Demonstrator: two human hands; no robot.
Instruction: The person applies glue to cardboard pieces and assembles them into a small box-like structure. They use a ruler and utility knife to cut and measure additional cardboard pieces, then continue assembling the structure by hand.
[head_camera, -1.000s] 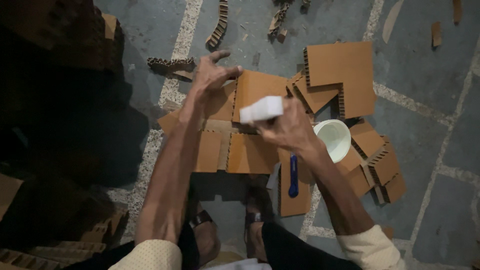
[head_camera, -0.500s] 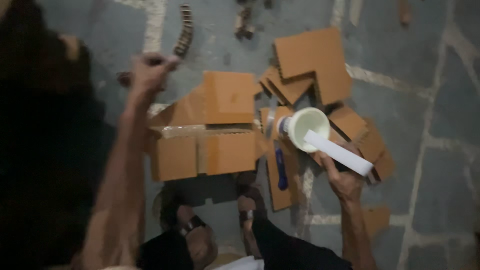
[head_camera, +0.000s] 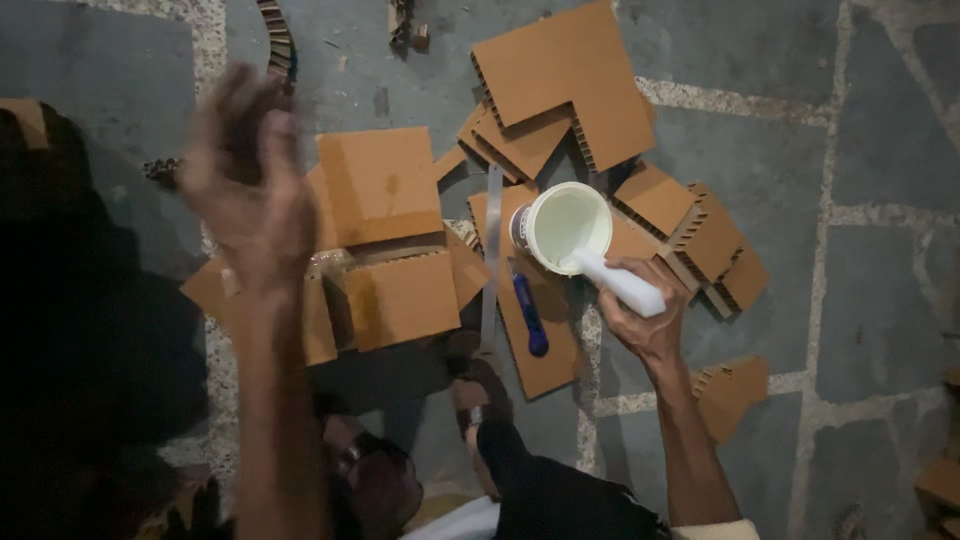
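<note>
My right hand (head_camera: 640, 325) grips a white stick (head_camera: 618, 283), its tip in the tub (head_camera: 562, 226) of white glue right of the joined cardboard pieces (head_camera: 385, 240). My left hand (head_camera: 245, 190) hovers blurred, fingers loosely spread, holding nothing. Many loose pieces (head_camera: 570, 85) remain unglued, I judge.

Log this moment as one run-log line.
left hand: raised, blurred, empty | right hand: dips white strip into white cup | cardboard pieces on floor

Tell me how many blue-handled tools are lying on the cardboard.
1: a blue-handled tool lies on the cardboard strip just below the white tub, left of the right hand. Others may be hidden under the pieces.
</note>
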